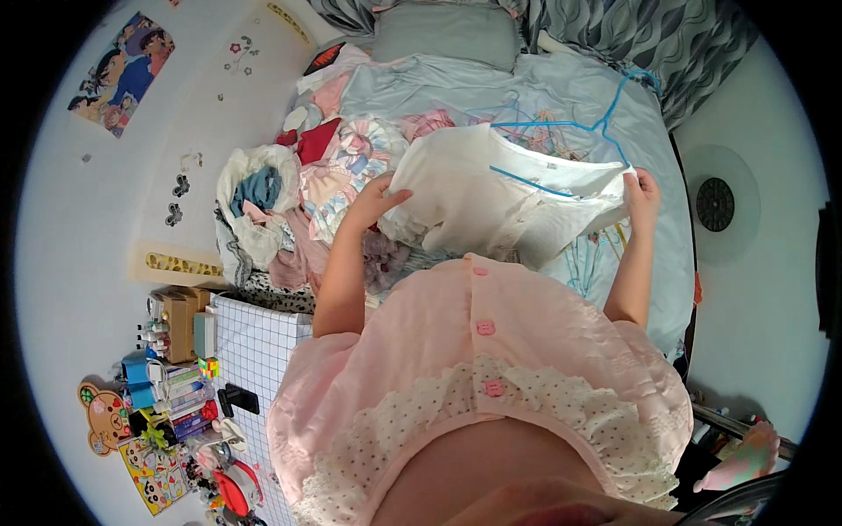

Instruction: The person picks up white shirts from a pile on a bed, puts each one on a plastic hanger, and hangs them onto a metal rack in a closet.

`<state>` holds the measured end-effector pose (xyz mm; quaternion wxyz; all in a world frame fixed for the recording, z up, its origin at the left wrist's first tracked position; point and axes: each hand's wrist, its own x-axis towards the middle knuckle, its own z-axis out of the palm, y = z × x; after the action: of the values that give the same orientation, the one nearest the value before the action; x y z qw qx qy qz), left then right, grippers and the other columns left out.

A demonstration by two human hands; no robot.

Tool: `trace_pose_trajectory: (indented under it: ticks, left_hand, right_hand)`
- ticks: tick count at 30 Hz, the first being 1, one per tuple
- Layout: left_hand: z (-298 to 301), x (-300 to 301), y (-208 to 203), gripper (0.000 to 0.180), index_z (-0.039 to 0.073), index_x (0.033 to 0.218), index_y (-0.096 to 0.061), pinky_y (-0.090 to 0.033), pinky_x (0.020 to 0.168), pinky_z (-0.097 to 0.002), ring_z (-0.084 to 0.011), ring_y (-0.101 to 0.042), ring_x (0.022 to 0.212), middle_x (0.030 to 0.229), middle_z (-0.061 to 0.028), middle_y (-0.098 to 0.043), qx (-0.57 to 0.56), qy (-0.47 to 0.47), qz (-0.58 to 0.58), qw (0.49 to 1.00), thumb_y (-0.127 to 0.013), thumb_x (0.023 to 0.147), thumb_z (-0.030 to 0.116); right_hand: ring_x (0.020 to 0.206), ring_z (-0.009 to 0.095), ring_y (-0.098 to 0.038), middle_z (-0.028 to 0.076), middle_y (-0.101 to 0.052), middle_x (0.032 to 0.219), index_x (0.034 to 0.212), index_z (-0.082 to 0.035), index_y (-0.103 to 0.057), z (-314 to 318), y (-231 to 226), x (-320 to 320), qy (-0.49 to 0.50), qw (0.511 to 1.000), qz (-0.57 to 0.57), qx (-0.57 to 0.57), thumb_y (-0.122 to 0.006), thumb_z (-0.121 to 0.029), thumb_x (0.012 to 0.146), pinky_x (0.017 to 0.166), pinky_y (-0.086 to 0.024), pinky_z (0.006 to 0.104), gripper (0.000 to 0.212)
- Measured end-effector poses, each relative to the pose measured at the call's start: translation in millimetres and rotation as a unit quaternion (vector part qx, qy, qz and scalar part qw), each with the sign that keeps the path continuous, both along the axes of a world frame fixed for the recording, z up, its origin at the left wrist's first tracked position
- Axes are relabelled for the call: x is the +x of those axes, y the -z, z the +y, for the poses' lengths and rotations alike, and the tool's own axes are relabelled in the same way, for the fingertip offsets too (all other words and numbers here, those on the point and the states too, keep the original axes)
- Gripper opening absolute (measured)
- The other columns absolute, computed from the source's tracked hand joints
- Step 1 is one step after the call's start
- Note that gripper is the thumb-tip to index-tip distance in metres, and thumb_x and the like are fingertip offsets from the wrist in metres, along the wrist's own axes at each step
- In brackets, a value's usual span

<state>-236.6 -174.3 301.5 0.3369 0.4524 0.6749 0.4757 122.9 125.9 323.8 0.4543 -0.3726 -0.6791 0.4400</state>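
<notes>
A white top (460, 171) is stretched between my two hands above the bed, with its neckline open toward the far side. A blue clothes hanger (605, 127) is partly inside it; the hook sticks up at the far right and one bar shows through the neck opening. My left hand (377, 202) is closed on the left side of the top, fingers partly hidden by cloth. My right hand (643, 193) pinches the top's right shoulder at the hanger's end. Part of the hanger is hidden by the fabric.
Piled clothes (351, 158) and a white bag (254, 193) with clothing lie on the bed's left side. Several loose hangers (553, 131) lie beyond the top. A grey pillow (447, 37) is at the head. A desk with a gridded cover (263, 351) stands lower left.
</notes>
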Motion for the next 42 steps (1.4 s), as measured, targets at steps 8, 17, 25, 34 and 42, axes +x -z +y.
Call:
trace_pose_trajectory:
  ticks: [8,17,25,34,42]
  left_hand:
    - [4,1,-14,0.029,0.000,0.101,-0.049,-0.042,0.070,-0.0238,-0.0101,-0.051,0.082,0.088,-0.0038,-0.056,0.102,-0.111,-0.099,0.984,-0.060,0.076,0.012]
    - [6,-17,31,0.016,0.001,0.090,-0.049,-0.037,0.060,-0.0200,-0.0072,-0.045,0.067,0.077,-0.0013,-0.052,0.011,-0.097,0.037,0.995,-0.055,0.081,0.014]
    - [-6,-43,62,0.016,0.000,0.094,-0.049,-0.039,0.066,-0.0232,-0.0108,-0.049,0.073,0.079,-0.0054,-0.054,0.101,-0.198,0.087,0.971,-0.051,0.081,0.010]
    - [25,38,-36,0.033,0.001,0.099,-0.048,-0.036,0.082,-0.0383,-0.0328,-0.047,0.095,0.099,-0.0162,-0.051,0.213,-0.146,0.461,0.849,-0.060,0.069,0.011]
    - [18,34,-29,0.017,0.002,0.084,-0.053,-0.037,0.070,-0.0402,-0.0296,-0.052,0.074,0.077,-0.0117,-0.055,0.134,-0.112,0.466,0.867,-0.058,0.070,0.011]
  right_hand:
    - [0.063,0.007,-0.049,0.001,-0.056,0.074,0.084,0.001,-0.058,-3,15,8,0.011,0.994,0.095,-0.047,-0.057,-0.009,0.077,0.058,-0.038,0.0190,0.012]
    - [0.063,0.006,-0.047,-0.001,-0.054,0.072,0.080,-0.002,-0.056,0,17,6,0.063,0.972,0.205,-0.100,-0.056,-0.012,0.079,0.057,-0.038,0.0190,0.010]
    - [0.061,0.006,-0.047,0.000,-0.055,0.070,0.081,-0.001,-0.058,-21,6,-1,0.010,0.995,0.087,-0.057,-0.060,-0.011,0.076,0.056,-0.037,0.0188,0.011]
    - [0.061,0.005,-0.047,-0.001,-0.055,0.068,0.076,0.000,-0.059,-53,6,-41,-0.100,0.992,-0.070,0.018,-0.063,-0.009,0.072,0.055,-0.037,0.0196,0.010]
    - [0.060,0.007,-0.048,0.001,-0.055,0.066,0.075,0.000,-0.058,-61,2,-47,-0.161,0.984,-0.077,-0.001,-0.063,-0.006,0.069,0.055,-0.038,0.0208,0.010]
